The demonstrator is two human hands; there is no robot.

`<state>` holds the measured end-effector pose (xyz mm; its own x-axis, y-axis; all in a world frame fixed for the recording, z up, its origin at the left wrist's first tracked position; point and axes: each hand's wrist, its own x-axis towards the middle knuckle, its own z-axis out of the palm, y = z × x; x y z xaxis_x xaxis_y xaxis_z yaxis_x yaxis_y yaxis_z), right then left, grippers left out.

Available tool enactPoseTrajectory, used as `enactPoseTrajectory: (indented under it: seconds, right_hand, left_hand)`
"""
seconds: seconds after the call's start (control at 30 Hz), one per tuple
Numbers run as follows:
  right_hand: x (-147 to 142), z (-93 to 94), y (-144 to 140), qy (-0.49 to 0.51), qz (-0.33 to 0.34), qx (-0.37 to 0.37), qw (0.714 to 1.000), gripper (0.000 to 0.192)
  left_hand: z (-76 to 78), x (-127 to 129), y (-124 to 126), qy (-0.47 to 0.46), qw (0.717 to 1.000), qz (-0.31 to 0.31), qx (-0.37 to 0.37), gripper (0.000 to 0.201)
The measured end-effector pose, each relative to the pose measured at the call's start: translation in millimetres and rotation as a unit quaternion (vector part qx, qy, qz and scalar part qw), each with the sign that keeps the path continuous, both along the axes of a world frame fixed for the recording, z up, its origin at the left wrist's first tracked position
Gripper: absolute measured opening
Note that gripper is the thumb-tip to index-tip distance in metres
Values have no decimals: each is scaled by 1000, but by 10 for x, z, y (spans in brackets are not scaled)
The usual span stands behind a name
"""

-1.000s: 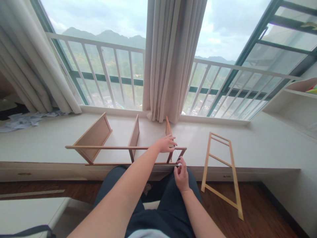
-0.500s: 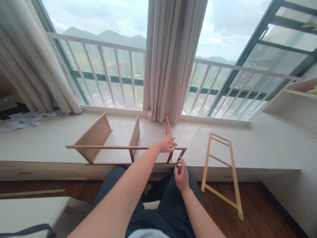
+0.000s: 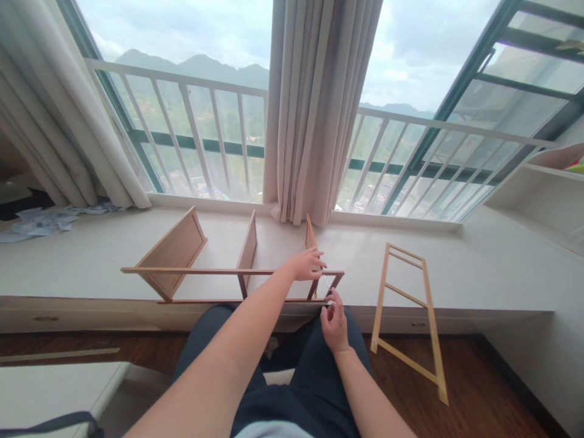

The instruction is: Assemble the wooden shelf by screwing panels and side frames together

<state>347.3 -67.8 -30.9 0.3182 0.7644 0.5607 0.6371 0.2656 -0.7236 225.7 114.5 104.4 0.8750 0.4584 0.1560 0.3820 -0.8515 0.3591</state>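
A wooden shelf unit lies on its side along the white window ledge, its boards standing up from a long frame. My left hand reaches over the frame near its right end, fingers curled at the edge of the rightmost board. Just below those fingers shows a slim metal rod, slanting across the frame. My right hand pinches the rod's lower end between thumb and fingers; whether it is a hex key or a screwdriver is too small to tell.
A lighter wooden ladder-like frame leans against the ledge at right, its feet on the dark floor. Crumpled papers lie at far left. Grey curtains and a white railing stand behind. A white surface is at lower left.
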Motion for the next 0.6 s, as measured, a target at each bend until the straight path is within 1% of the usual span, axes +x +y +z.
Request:
enactPoseTrajectory:
  seconds: [0.6]
  right_hand:
    - [-7, 18, -4, -6, -7, 0, 1000, 54]
  left_hand:
    - [-4, -2, 7, 5, 1000, -1, 1, 37]
